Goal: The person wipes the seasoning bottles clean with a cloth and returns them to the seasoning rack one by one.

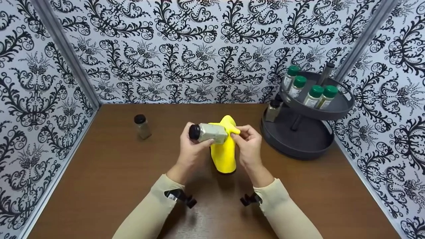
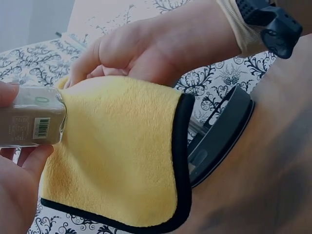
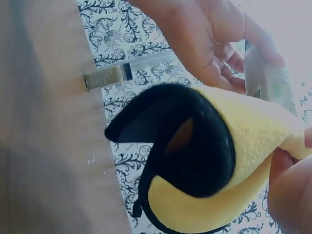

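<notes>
My left hand [image 1: 191, 147] grips a clear square spice jar [image 1: 212, 132] with a black lid, tilted nearly on its side with the lid to the left. Pale ground contents and a barcode label show on the jar in the left wrist view. My right hand [image 1: 249, 144] pinches a yellow cloth [image 1: 224, 156] with a dark edging, and the cloth lies against the jar's base. Its lower part hangs down in folds; the right wrist view shows its black underside [image 3: 195, 156]. Both hands are above the table, close together.
Another black-lidded spice jar [image 1: 142, 126] stands on the brown table [image 1: 109, 186] at the left. On the right is a two-tier dark rack [image 1: 298, 142]; several green-capped jars [image 1: 313, 96] stand on its upper tier and a black-lidded jar [image 1: 273, 111] on the lower. Patterned walls enclose the table.
</notes>
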Demonstrator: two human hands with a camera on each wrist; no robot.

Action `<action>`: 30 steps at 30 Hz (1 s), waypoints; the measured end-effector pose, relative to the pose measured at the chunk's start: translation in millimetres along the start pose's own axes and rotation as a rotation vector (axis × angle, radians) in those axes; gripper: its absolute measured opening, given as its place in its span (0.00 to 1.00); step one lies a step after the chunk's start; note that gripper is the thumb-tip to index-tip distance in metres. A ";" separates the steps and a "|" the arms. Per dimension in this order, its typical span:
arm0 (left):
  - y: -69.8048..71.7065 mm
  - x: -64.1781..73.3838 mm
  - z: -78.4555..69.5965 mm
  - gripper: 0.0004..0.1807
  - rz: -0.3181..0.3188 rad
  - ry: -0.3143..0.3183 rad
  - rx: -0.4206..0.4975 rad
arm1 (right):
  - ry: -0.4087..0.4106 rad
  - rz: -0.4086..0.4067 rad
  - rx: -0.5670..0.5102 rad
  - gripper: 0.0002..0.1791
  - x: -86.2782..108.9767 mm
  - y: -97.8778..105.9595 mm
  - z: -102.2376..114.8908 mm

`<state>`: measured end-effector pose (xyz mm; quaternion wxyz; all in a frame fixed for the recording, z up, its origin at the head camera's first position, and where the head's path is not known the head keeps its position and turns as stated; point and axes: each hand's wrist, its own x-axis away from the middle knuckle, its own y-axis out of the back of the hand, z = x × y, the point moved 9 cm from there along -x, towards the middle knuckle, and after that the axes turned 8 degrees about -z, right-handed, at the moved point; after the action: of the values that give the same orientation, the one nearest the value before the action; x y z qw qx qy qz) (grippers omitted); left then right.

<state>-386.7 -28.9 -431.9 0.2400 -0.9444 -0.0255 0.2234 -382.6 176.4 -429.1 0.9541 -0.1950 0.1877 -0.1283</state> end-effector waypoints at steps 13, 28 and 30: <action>-6.2 4.0 1.3 0.27 0.003 0.032 0.123 | -0.045 0.068 0.057 0.09 2.5 -7.2 -17.9; 8.7 -6.3 -0.6 0.28 -0.074 -0.013 0.115 | -0.002 0.104 0.137 0.08 6.2 -11.4 -7.8; 9.1 -6.5 -1.0 0.27 -0.072 -0.011 0.087 | 0.023 0.085 0.118 0.08 5.5 -10.3 -2.1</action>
<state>-392.6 -38.5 -432.6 0.2886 -0.9303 -0.0509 0.2205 -380.4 164.7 -428.2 0.9663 -0.1287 0.1987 -0.1008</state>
